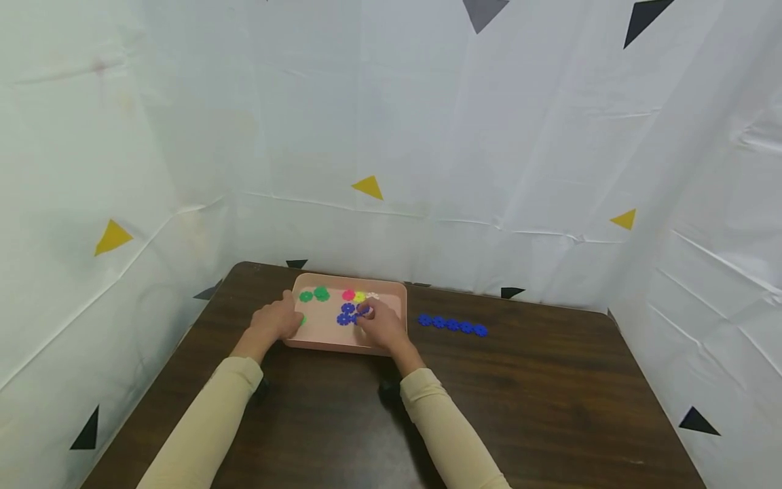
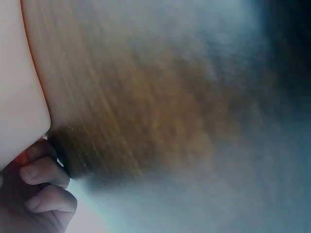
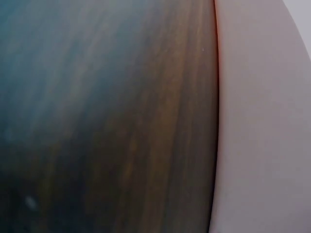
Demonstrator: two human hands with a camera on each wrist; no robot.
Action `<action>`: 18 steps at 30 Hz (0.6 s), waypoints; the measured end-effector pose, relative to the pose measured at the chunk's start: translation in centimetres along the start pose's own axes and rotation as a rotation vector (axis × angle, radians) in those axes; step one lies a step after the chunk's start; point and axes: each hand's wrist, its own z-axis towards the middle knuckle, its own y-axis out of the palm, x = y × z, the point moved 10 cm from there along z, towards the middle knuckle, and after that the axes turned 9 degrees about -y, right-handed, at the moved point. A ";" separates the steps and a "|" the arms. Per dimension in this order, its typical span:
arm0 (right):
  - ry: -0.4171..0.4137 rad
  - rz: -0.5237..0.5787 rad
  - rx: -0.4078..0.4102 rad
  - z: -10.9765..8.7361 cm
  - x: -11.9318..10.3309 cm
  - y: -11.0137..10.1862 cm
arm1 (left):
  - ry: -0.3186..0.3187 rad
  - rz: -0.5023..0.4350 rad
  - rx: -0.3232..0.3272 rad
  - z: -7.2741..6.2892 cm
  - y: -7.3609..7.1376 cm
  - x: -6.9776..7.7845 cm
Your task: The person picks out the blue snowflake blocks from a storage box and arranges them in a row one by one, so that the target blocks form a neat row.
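Observation:
A shallow pink tray (image 1: 318, 333) lies near the table's back left, holding small flower-shaped plastic discs. My left hand (image 1: 277, 318) grips the tray's left side, with its curled fingers (image 2: 48, 170) at the tray wall in the left wrist view. Over the right half of the tray, my right hand (image 1: 382, 326) has its fingertips among the blue flower discs (image 1: 347, 309). Whether they pinch one is too small to tell. Green discs (image 1: 321, 294) sit at the tray's left, with a pink disc (image 1: 348, 295) and a yellow disc (image 1: 360, 297) toward the back.
A row of several blue flower discs (image 1: 453, 324) lies on the dark wooden table (image 1: 537, 380), right of the tray. White sheeting (image 1: 427, 136) with black and yellow triangles hangs behind and at both sides. The right wrist view shows mostly tray wall and blurred table.

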 end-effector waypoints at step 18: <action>0.059 -0.062 -0.051 0.6 0.5 1.1 | 0.004 -0.018 0.011 0.7 0.1 -0.6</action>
